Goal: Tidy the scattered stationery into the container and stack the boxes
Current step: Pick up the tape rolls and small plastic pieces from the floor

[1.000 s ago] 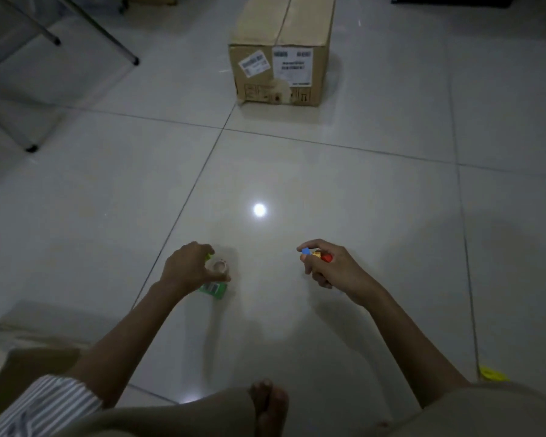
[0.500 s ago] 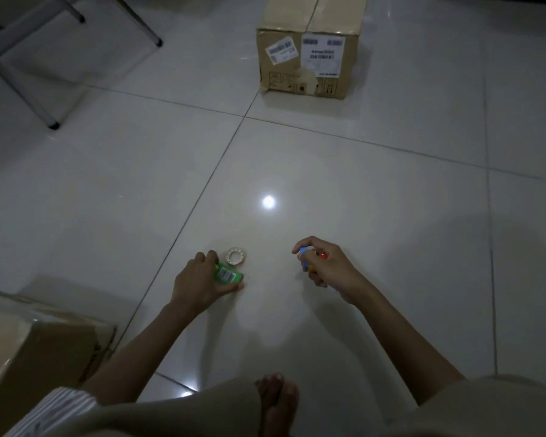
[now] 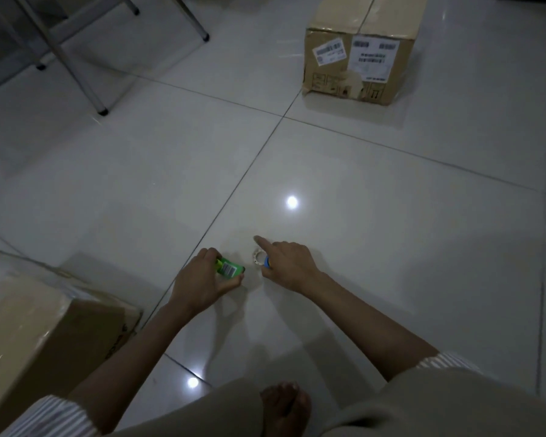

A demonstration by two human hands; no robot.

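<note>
Both hands are low over the tiled floor (image 3: pixel 391 231), close together, approx centre of view.

Left hand (image 3: pixel 199 280): fingers & thumb curled round a small green box (image 3: pixel 230 269) w/ a barcode label, gripping it just above or on the floor; can't tell which.

Right hand (image 3: pixel 292 268): index finger (image 3: pixel 264 242) stretched out straight, pointing fwd-left. Other fingers are curled, holding a blue-tipped item (image 3: pixel 267 262) whose end pokes out by the thumb; the rest is hidden in the palm.

A tape roll (image 3: pixel 257 257) lies flat on the floor btwn the two hands, right under the out-stretched index finger & just beside the blue tip. Contact w/ the hand not clear. It sits a bit right of the green box, w/ a small gap.

Taped cardboard box (image 3: pixel 360 67) w/ shipping labels stands well apart, far right. A second cardboard box (image 3: pixel 44 342) sits near, left of the left forearm. Metal legs (image 3: pixel 76 67) are at top left. A bare foot (image 3: pixel 286 405) shows at the bottom.
</note>
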